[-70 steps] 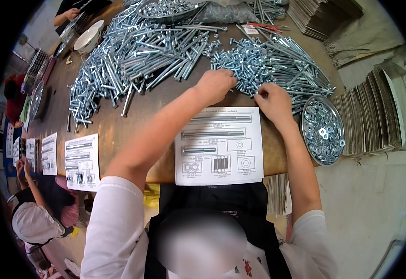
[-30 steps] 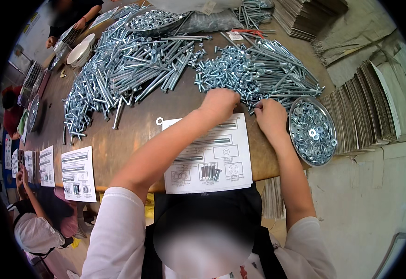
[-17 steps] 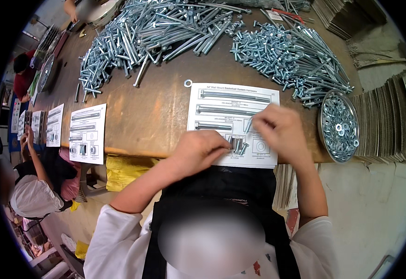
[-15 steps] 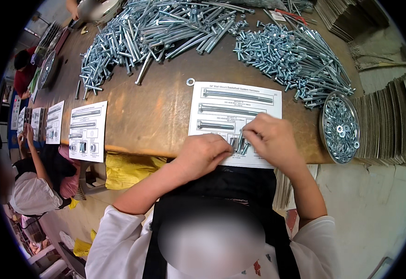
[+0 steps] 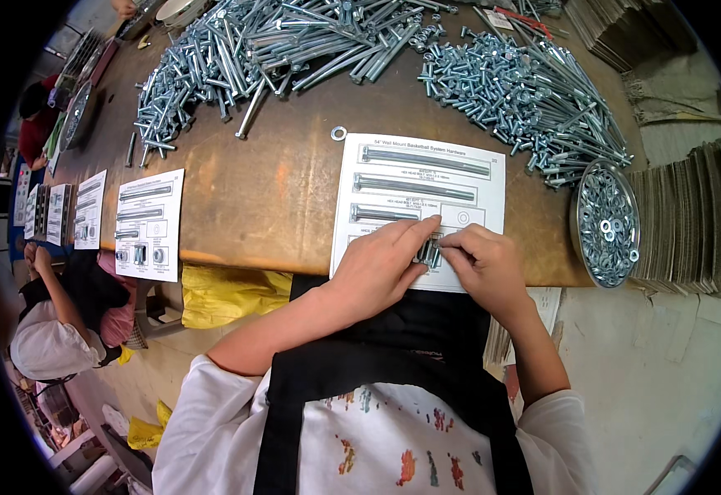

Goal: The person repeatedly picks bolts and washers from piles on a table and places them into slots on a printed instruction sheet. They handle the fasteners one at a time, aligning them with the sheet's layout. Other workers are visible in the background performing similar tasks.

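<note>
On the near edge of the table lies a white printed card (image 5: 486,198) with rows of long bolts shown on it; I cannot tell if those are real or pictures. Several short bolts (image 5: 431,255) stand side by side on its lower part. My left hand (image 5: 381,266) lies over the card's left side, forefinger stretched out above the bolts and thumb parted from it, touching their left side. From the right, my right hand (image 5: 486,268) pinches at the same bolts with thumb and forefinger. Its other fingers are curled.
A washer (image 5: 339,133) lies beyond the card. Piles of long bolts (image 5: 319,49) and short bolts (image 5: 492,95) cover the far side. A metal bowl of washers (image 5: 606,227) stands at right, near stacked cardboard (image 5: 682,214). More cards (image 5: 150,223) line the left, where another person (image 5: 59,326) sits.
My left hand has moved from a pinch to lying over the card with its forefinger stretched out. My right hand has come down onto the short bolts, which now stand bunched together.
</note>
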